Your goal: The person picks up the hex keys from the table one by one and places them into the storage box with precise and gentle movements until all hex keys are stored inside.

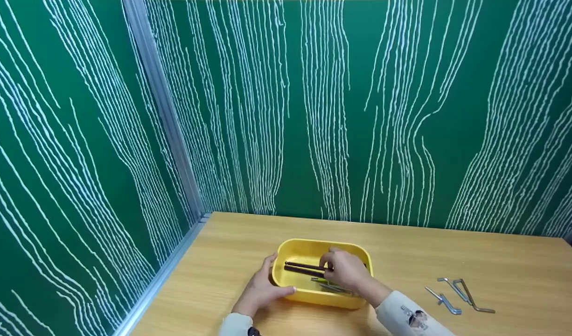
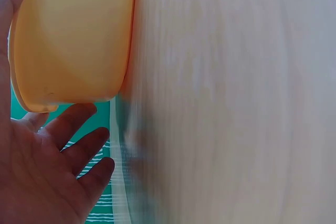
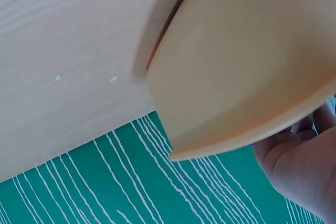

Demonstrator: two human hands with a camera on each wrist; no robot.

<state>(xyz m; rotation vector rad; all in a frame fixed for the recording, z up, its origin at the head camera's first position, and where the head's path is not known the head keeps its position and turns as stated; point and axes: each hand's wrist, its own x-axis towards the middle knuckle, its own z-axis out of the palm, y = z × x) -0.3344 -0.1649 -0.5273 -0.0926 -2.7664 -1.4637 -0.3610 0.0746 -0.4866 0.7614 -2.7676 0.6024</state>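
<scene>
A yellow plastic tub rests on the wooden table. My left hand holds its left end, the thumb on the front rim and the fingers along the far side; the left wrist view has the other fingers spread beside the wall. Reaching over the tub, my right hand pinches a slim dark rod with a small knob at its end. A second dark rod lies just below it. Several thin silvery pieces lie near the tub's front wall, partly under the right hand, whose fingertips the tub hides in the right wrist view.
To the right on the table lie several bent silvery metal rods, one with a straight thin shaft. Green panels with wavy white lines stand behind and at the left, joined by a grey metal post.
</scene>
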